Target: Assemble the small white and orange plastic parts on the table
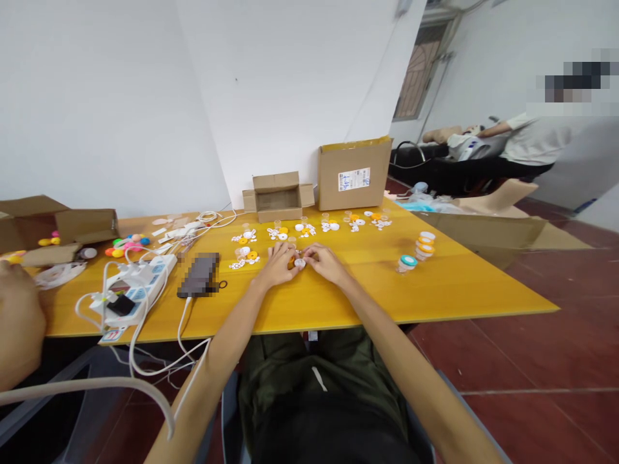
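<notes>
My left hand [278, 265] is closed around a small round whitish-clear piece [300, 263], with thumb and fingers at its left side. Partly under those fingers shows a bit of orange. At the piece's right side, my right hand [325, 263] has its fingertips pinched together; what they hold is too small to make out. Beyond both hands lie several small groups of white and orange discs [278, 233] with clear cups. Another such group [244, 258] is left of my left hand. To the right stand a stack of orange-and-white-lidded jars [425, 246] and a teal-lidded jar [407, 263].
A small open carton [278, 198] and a taller cardboard box [355, 174] stand at the wall. On the left are a phone [199, 275], a power strip [140, 290] with cables and another person's hand [19, 316]. Another person [536, 138] sits at far right.
</notes>
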`<state>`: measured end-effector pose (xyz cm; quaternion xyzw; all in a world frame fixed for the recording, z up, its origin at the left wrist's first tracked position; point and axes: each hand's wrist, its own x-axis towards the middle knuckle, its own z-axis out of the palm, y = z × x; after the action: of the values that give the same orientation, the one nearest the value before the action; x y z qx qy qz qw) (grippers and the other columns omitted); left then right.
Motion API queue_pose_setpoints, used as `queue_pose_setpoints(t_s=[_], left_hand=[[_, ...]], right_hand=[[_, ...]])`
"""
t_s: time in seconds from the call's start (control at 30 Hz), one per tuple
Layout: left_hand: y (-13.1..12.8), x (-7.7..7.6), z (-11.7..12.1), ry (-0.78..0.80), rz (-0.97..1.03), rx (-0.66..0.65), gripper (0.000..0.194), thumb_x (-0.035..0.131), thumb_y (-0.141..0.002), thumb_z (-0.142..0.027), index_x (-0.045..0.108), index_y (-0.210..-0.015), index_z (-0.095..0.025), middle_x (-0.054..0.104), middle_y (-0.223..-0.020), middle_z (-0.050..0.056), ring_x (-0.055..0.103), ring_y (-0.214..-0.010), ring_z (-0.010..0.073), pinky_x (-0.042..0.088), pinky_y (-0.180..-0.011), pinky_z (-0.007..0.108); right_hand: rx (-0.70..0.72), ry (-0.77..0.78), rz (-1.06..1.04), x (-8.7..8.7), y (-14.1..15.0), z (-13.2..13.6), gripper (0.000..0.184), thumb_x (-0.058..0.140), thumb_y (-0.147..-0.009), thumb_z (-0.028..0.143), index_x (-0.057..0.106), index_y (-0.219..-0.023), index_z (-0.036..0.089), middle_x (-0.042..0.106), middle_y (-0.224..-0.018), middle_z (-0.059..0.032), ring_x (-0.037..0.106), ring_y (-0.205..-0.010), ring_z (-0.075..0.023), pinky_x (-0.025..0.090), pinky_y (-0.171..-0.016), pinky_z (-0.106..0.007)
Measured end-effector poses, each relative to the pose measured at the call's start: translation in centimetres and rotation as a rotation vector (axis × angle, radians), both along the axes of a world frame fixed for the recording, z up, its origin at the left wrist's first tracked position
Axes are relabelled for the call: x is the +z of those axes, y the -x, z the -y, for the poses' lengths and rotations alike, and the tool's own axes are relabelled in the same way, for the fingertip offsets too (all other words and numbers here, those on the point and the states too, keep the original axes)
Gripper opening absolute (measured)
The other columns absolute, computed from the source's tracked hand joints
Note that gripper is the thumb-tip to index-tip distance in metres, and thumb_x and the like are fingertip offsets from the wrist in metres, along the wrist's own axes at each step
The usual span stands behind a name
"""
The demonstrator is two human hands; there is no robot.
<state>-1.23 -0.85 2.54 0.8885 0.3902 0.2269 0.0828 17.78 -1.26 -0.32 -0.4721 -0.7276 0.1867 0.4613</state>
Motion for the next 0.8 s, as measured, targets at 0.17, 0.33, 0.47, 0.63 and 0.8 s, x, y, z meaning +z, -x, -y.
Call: queue_pose_setpoints(t_s=[0.17,0.33,0.47,0.63,0.8], left_hand=[[-0.1,0.3,0.2,0.015,-0.014,-0.010,0.015,0.064,-0.086,-0.024,0.067,-0.101,-0.025,0.061,-0.125,0.007,0.048,-0.122,0.0304,0.039,-0.102,0.048],[-0.1,0.3,0.2,0.018,-0.020,-0.019,0.019,0.064,-0.084,-0.022,0.067,-0.102,-0.025,0.060,-0.127,0.007,0.048,-0.122,0.0306,0.039,-0.103,0.048],[0.0,0.1,0.1,-0.002,-0.019,-0.032,0.023,0.063,-0.083,-0.020,0.068,-0.105,-0.027,0.059,-0.127,0.006,0.048,-0.121,0.0300,0.040,-0.102,0.048],[0.0,0.1,0.1,-0.019,-0.002,-0.019,0.021,0.066,-0.086,-0.031,0.067,-0.106,-0.027,0.060,-0.125,0.007,0.048,-0.121,0.0304,0.041,-0.101,0.047],[-0.1,0.1,0.2,-0.026,-0.011,0.013,0.016,0.067,-0.087,-0.034,0.065,-0.100,-0.025,0.061,-0.123,0.007,0.048,-0.120,0.0305,0.040,-0.102,0.049]], right_hand=[[-0.131,-0.062,0.046,-0.9,-0.5,-0.5,0.016,0.065,-0.078,0.010,0.066,-0.070,0.025,0.072,-0.089,-0.0031,0.067,-0.090,-0.0210,0.054,-0.087,-0.034],[-0.165,-0.080,0.112,-1.6,-0.7,-0.7,0.016,0.066,-0.079,0.011,0.067,-0.072,0.025,0.071,-0.087,-0.0032,0.066,-0.089,-0.0212,0.053,-0.085,-0.034],[-0.152,-0.071,0.097,-1.3,-0.5,-0.6,0.015,0.065,-0.080,0.012,0.068,-0.074,0.026,0.071,-0.089,-0.0033,0.066,-0.091,-0.0216,0.053,-0.088,-0.036],[-0.080,-0.095,0.048,-0.5,0.0,-0.2,0.013,0.065,-0.081,0.015,0.068,-0.074,0.026,0.072,-0.102,-0.0042,0.066,-0.104,-0.0229,0.051,-0.098,-0.040],[-0.011,-0.102,0.084,-0.4,0.4,0.2,0.011,0.068,-0.081,0.017,0.069,-0.074,0.025,0.070,-0.106,-0.0052,0.065,-0.106,-0.0236,0.052,-0.098,-0.042]])
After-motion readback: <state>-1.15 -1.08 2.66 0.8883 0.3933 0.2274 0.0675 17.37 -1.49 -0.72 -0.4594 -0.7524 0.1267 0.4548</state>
